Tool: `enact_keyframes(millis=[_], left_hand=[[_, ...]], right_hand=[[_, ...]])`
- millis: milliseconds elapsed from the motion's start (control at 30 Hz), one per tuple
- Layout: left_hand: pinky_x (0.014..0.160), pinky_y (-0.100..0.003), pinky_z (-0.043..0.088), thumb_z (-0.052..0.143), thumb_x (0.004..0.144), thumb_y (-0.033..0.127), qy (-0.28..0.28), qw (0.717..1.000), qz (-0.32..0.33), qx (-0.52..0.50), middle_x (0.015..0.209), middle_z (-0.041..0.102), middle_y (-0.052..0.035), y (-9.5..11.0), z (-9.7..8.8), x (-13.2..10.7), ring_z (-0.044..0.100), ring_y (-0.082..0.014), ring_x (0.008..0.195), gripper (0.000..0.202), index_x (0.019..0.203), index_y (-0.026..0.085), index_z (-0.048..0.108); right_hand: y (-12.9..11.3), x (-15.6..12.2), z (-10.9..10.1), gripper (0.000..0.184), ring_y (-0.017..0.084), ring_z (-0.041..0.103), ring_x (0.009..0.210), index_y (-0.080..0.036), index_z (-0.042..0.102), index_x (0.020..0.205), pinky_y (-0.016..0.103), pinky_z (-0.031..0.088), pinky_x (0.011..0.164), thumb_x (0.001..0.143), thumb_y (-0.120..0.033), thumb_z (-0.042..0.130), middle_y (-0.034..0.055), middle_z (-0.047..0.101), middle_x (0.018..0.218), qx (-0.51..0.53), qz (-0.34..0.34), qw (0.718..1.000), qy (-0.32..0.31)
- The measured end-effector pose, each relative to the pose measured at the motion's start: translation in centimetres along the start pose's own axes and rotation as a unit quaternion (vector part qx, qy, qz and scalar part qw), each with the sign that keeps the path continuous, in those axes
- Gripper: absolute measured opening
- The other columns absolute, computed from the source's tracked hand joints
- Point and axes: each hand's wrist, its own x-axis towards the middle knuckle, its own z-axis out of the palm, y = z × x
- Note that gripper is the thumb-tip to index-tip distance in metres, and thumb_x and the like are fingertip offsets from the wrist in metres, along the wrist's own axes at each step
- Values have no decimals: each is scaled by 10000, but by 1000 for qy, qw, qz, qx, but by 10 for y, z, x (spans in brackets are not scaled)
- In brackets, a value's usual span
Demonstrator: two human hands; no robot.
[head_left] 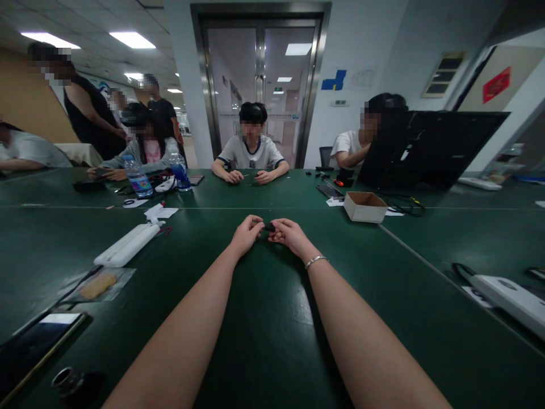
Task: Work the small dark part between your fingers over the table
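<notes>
Both arms reach forward over the green table (264,318). A small black piece (269,226) sits between my two hands, a little above the tabletop; its exact kind is too small to make out. My left hand (247,234) pinches its left end with thumb and fingers. At the other end, the fingers of my right hand (289,235) are closed on the same piece. A silver bracelet (317,261) circles my right wrist. The fingers hide much of the black piece.
To the left lie a white power strip (128,245), a clear bag with a tan item (99,286) and a phone (40,346). An open cardboard box (365,208) and a black monitor (430,149) stand right. Across the table sits a person (251,150); bottles (138,179) stand far left.
</notes>
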Motion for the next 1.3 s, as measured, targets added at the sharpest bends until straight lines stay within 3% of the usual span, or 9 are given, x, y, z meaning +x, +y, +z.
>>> enact_keyframes(millis=[100, 300, 400, 567, 733, 967, 1133, 1300], left_hand=[[508, -208, 395, 483, 871, 420, -12, 1000, -10, 6, 708, 589, -11, -3, 0, 2, 533, -103, 572, 281, 967, 176, 585], [588, -216, 436, 564, 803, 239, -3, 1000, 9, 3, 799, 623, -22, -2, -1, 1, 564, -114, 672, 207, 993, 171, 608], [602, -228, 446, 604, 765, 208, -4, 1000, 4, 2, 834, 634, -35, 1, -3, 1, 568, -120, 688, 234, 993, 160, 615], [624, -243, 463, 631, 753, 185, -52, 998, -27, 5, 846, 635, -46, 2, -5, 4, 579, -120, 697, 217, 966, 139, 617], [661, -259, 486, 657, 748, 203, -80, 997, -8, -21, 952, 636, -70, 1, -9, 1, 608, -143, 789, 277, 1012, 143, 599], [643, -240, 481, 667, 752, 224, -52, 999, 7, -10, 1023, 631, -89, 4, -7, -1, 609, -138, 795, 297, 1031, 147, 601], [567, -214, 448, 561, 858, 343, -29, 998, -44, -23, 913, 638, -56, 5, -5, 0, 604, -109, 669, 245, 1019, 158, 577], [512, -197, 400, 486, 894, 291, -44, 999, -16, -1, 672, 562, 2, 2, -3, 0, 505, -84, 542, 205, 995, 147, 591]], right_hand=[[2, 0, 0, 84, 105, 587, 471, -134, 613, 869, 260, 607, 607, 867, -182, 682, -16, 572, 517, -14, -6, 1000, -11], [1, 2, 1, 31, 94, 582, 448, -122, 604, 884, 223, 590, 583, 911, -136, 613, -2, 592, 524, -40, 6, 999, -10], [-2, 3, 4, 89, 108, 595, 449, -117, 594, 856, 212, 580, 548, 937, -115, 556, -7, 566, 488, -68, 25, 997, -17], [1, 4, 7, 126, 79, 523, 369, -130, 568, 838, 216, 578, 515, 946, -97, 512, -57, 517, 447, -101, -1, 995, 13], [5, 5, 5, 83, 76, 528, 361, -134, 572, 845, 196, 560, 482, 926, -125, 554, -60, 537, 476, -111, -31, 993, 1], [1, 4, 3, 82, 87, 545, 392, -128, 586, 893, 230, 589, 523, 953, -128, 531, -29, 566, 505, -86, -1, 996, -1], [2, 2, 1, 63, 81, 543, 404, -131, 594, 908, 252, 606, 557, 952, -156, 556, -20, 585, 545, -62, -12, 998, -12], [2, 1, 1, 80, 83, 549, 414, -130, 598, 897, 251, 605, 560, 951, -140, 541, -14, 588, 554, -67, -12, 998, -10]])
